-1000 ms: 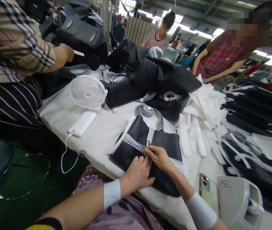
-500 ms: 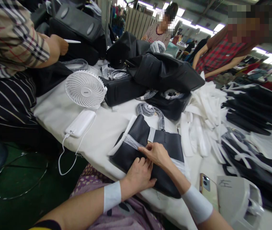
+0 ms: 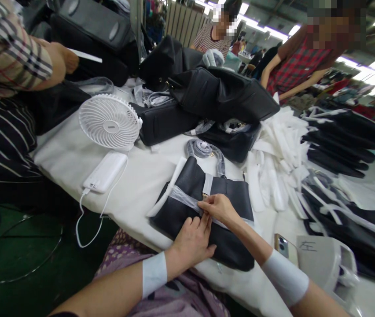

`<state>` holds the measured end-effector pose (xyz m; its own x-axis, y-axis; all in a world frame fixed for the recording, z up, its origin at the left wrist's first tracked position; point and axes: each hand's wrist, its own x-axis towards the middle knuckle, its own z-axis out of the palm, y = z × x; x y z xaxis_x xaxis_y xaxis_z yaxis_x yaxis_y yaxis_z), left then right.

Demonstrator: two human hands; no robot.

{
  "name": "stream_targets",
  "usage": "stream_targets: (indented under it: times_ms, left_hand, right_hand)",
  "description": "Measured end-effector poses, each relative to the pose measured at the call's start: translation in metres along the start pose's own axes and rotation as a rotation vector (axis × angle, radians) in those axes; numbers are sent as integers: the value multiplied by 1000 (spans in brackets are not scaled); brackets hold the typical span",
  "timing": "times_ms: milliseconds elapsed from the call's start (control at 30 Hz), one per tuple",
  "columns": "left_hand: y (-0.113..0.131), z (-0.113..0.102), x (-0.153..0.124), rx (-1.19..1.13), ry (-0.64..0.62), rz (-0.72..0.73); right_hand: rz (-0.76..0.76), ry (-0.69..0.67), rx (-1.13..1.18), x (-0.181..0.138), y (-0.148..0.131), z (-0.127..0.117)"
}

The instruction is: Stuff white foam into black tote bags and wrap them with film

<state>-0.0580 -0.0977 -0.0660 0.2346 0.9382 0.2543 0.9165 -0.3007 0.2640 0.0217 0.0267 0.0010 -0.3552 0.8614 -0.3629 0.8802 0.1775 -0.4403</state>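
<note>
On the near part of the white table (image 3: 141, 178) lies a black bag (image 3: 230, 247), flat and smooth, crossed by a clear band (image 3: 185, 197), with a pale strip (image 3: 208, 182) running to a gold clasp (image 3: 204, 194) and white padding (image 3: 170, 186) along the left edge. The left hand (image 3: 192, 241) rests on the bag's front, thumb spread; the right hand (image 3: 218, 208) bunches its fingertips close beside, whether gripping the band I cannot tell.

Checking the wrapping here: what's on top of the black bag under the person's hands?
On the black bag: a translucent strip across it, a pale strip down to a gold clasp, the left hand and right hand. What the hands cover cannot be seen.
</note>
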Motion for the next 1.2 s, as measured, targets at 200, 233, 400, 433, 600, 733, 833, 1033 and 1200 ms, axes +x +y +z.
stream_targets:
  times_ms: [200,233,400,433,600,733,833,1033,1200]
  left_hand:
    - [0,-1,0,1,7,5]
    - [0,-1,0,3,6,7]
    - [-4,-1,1,-6,-6,12]
    - [-5,-1,0,-13,-11,19]
    - [-14,-13,-4,-76,4,119]
    - [-26,-30,3,-118,135,181]
    - [-36,-33,14,-9,112,147]
    - [-42,-19,18,120,44,144]
    - [-42,-11,16,140,66,164]
  right_hand:
    - [12,127,70,-3,8,3]
    - [-8,114,53,-3,8,3]
    - [-44,82,-115,-1,11,1]
    - [-37,87,-156,-1,12,1]
    - [-78,147,-269,-5,20,5]
    - [-100,170,-254,-9,29,15]
    - [-172,179,-182,-13,37,16]
    - [-7,243,-185,-33,52,2]
    - [57,293,-135,-43,52,6]
